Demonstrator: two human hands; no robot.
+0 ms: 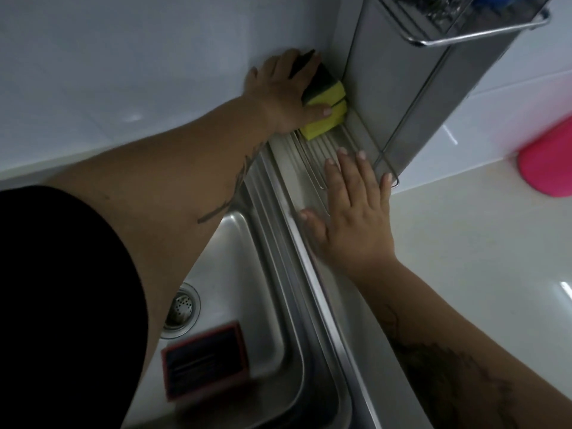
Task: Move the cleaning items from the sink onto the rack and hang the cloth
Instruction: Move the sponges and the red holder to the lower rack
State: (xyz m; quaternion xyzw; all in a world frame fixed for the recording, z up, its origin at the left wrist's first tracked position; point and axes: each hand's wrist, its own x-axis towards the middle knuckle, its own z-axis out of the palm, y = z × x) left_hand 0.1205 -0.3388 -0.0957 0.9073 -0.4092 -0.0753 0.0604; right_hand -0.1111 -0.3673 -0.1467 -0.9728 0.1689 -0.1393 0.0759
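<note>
White tiled wall and a pale worktop frame a steel sink seen from above. Against the wall, at the sink's far edge, stands a steel rack with a ribbed tray at its foot and a wire basket higher up; the basket's contents are too blurred to name. A pink object sits on the worktop to the right, well apart from the work.

Down in the basin, near the drain, lies a dark pad with a red edge, not yet moved. No cloth shows anywhere in view.

Reaching across the basin, the left hand grasps two yellow sponges with dark scouring backs and presses them onto the tray, into the corner by the wall, probably so they drain there. Flat and empty, fingers spread, the right hand rests on the tray's near end, seemingly to steady the rack.
</note>
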